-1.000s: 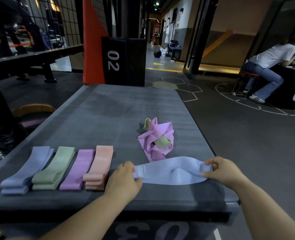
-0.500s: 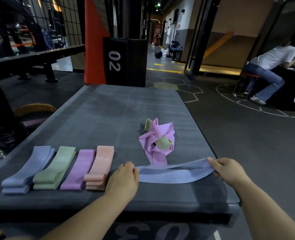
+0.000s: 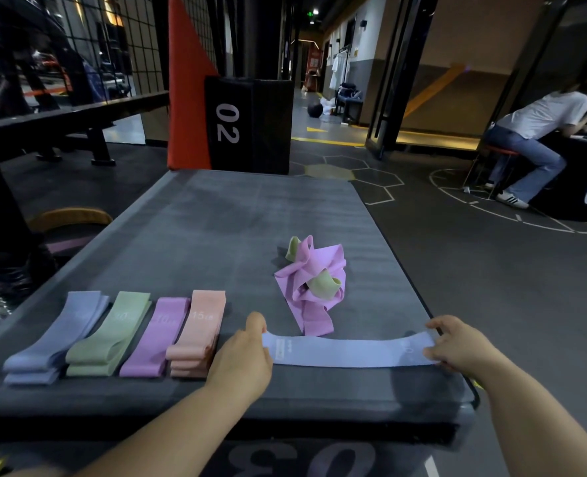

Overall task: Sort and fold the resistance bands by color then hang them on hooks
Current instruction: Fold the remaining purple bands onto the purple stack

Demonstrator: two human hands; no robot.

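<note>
Blue band lies flat, stretched along front edge of padded box. Left hand pinches left end, right hand pinches right end. Seems light, soft, elastic: hold by ends. Tangled bands just behind; folded stacks front left.

Our left hand, our right hand: forearms outstretched, well apart, each pinching one end of the blue band.
</note>
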